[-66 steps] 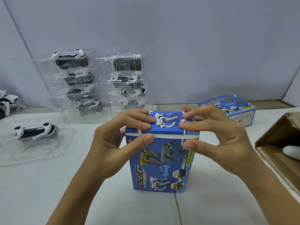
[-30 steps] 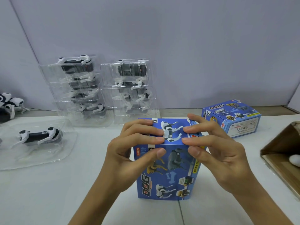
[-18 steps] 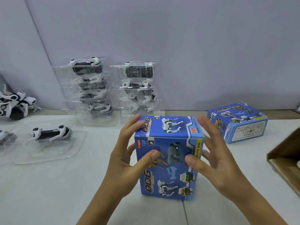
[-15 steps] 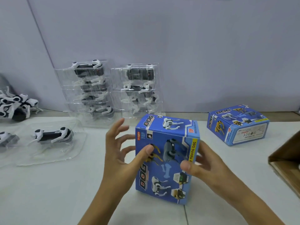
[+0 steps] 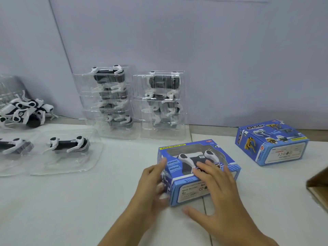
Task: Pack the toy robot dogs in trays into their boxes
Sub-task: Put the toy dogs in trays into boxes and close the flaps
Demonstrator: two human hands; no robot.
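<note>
A blue toy-dog box (image 5: 184,187) lies flat on the white table, window side up, with a black-and-white robot dog (image 5: 193,158) showing through the window. My right hand (image 5: 215,190) rests on top of the box with its fingers spread. At the box's left end my left hand (image 5: 151,181) touches the side, fingers fairly straight. A second blue box (image 5: 271,144) lies closed at the right. One robot dog lies in a clear tray (image 5: 67,148) at the left. Two stacks of clear trays with dogs (image 5: 134,103) lean on the wall.
Loose robot dogs (image 5: 23,112) are piled at the far left by the wall. Another tray with a dog (image 5: 14,146) is cut off at the left edge. A brown cardboard carton (image 5: 319,189) pokes in at the right edge.
The box stood upright between both hands; it now lies flat with the window facing up. My right hand moved onto its top and my left to its left end.
</note>
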